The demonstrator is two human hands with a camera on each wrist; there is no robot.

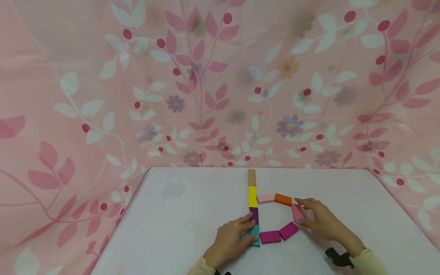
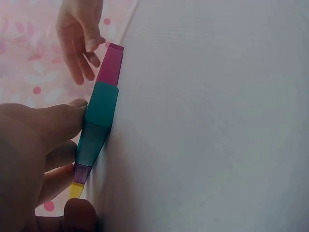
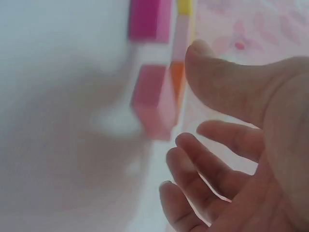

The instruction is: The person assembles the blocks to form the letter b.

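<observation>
In the head view, a column of wooden blocks runs away from the person: a teal block (image 1: 254,230), a purple block (image 1: 254,216), a yellow block (image 1: 252,196) and a tan block (image 1: 252,177). My left hand (image 1: 231,240) rests along the column's near end, fingertips touching the teal and purple blocks. A pink block (image 1: 297,212) stands at the right of a curve of blocks. Beside it is my right hand (image 1: 326,221), index finger near its far end and thumb near its near end. The right wrist view shows these fingers spread and relaxed.
The curve also has a pale pink block (image 1: 266,198), an orange block (image 1: 283,199) and two magenta blocks, one (image 1: 270,236) near the teal block and one (image 1: 288,230) tilted. A white table (image 1: 165,229) lies beneath, with a floral pink curtain (image 1: 213,84) behind.
</observation>
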